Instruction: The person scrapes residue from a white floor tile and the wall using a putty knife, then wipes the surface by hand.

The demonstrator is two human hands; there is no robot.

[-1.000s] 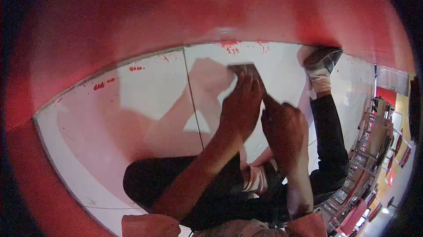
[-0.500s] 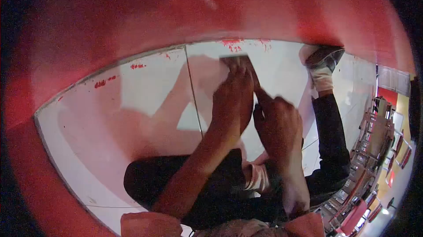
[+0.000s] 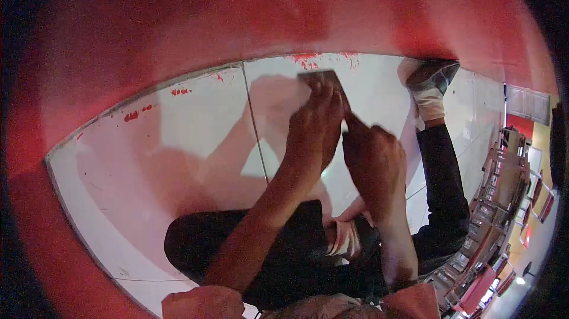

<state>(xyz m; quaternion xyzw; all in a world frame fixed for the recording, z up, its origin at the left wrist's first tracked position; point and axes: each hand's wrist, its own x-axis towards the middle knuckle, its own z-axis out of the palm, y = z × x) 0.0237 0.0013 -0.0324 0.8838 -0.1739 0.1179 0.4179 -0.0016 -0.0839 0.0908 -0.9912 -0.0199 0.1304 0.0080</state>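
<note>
A flat scraper (image 3: 328, 76) with a wide, dark blade is over the white tiled floor (image 3: 201, 111), just short of some red paint smears (image 3: 306, 58) along the foot of the red wall. My right hand (image 3: 373, 153) is closed around its handle, which runs down and right from the blade. The fingers of my left hand (image 3: 317, 117) are pressed together on the blade's face, covering part of it. Both wrists come in from the bottom, the left hand farther forward.
The red wall (image 3: 284, 16) curves across the top and left side. More red spots (image 3: 181, 91) dot the floor to the left. My shoe (image 3: 435, 76) rests against the wall at right, and my bent leg (image 3: 243, 236) lies below. Stacked furniture (image 3: 501, 188) stands far right.
The scraper's blade has slid slightly right and forward toward the paint smears, both hands moving with it. My hold looks the same, and the view has shifted a little.
</note>
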